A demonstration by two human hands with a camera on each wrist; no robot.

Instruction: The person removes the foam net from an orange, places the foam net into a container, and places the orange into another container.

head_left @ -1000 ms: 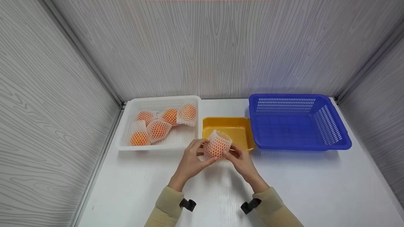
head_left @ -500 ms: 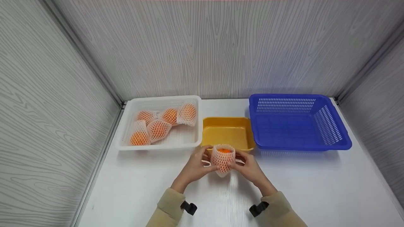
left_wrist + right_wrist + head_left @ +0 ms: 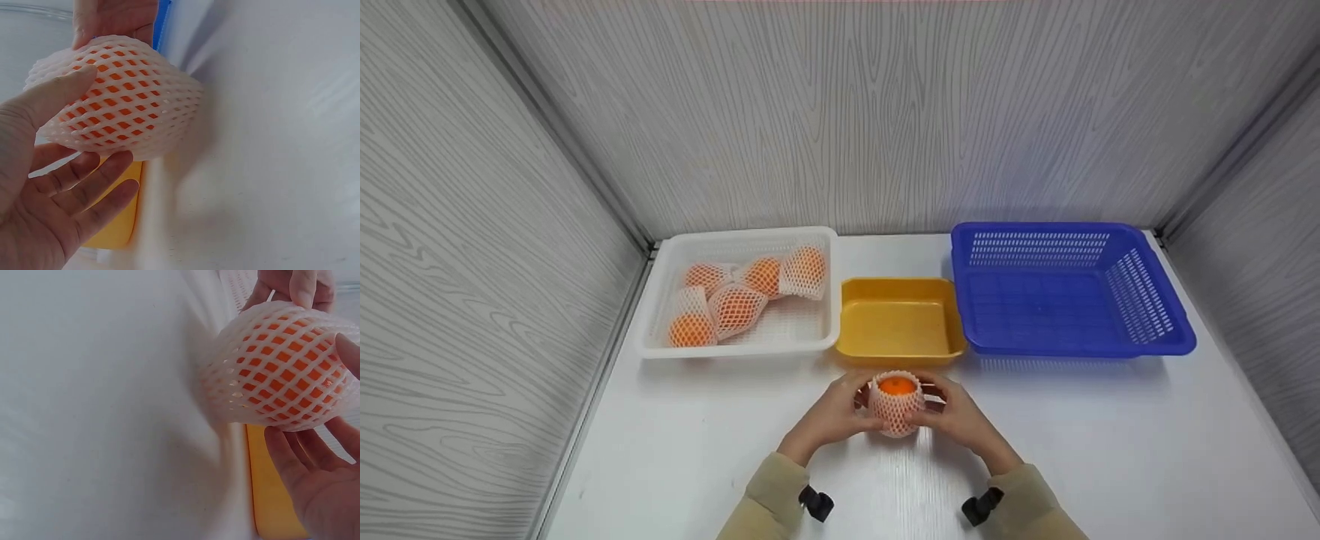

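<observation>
Between both hands is an orange (image 3: 897, 385) in a white foam net sleeve (image 3: 895, 417), its bare top showing through the sleeve's open upper end. My left hand (image 3: 834, 410) grips it from the left, thumb across the front and fingers behind. From the right, my right hand (image 3: 956, 416) holds the same fruit in a matching way. The left wrist view shows the netting (image 3: 121, 95) stretched over the fruit and narrowing to a tail. In the right wrist view, fingertips (image 3: 275, 434) press the underside of the net. The fruit is just in front of the yellow tray (image 3: 900, 351).
A white basket (image 3: 735, 349) at the left holds several net-wrapped oranges (image 3: 739, 309). On the right stands a blue basket (image 3: 1039, 304), its edge against the yellow tray. Grey wood-grain walls (image 3: 840, 112) enclose the white table (image 3: 697, 450) at the back and sides.
Both hands have brought the netted orange down and toward the body, from over the yellow tray to the table in front of it. The sleeve's open end has turned upward, exposing the fruit's top.
</observation>
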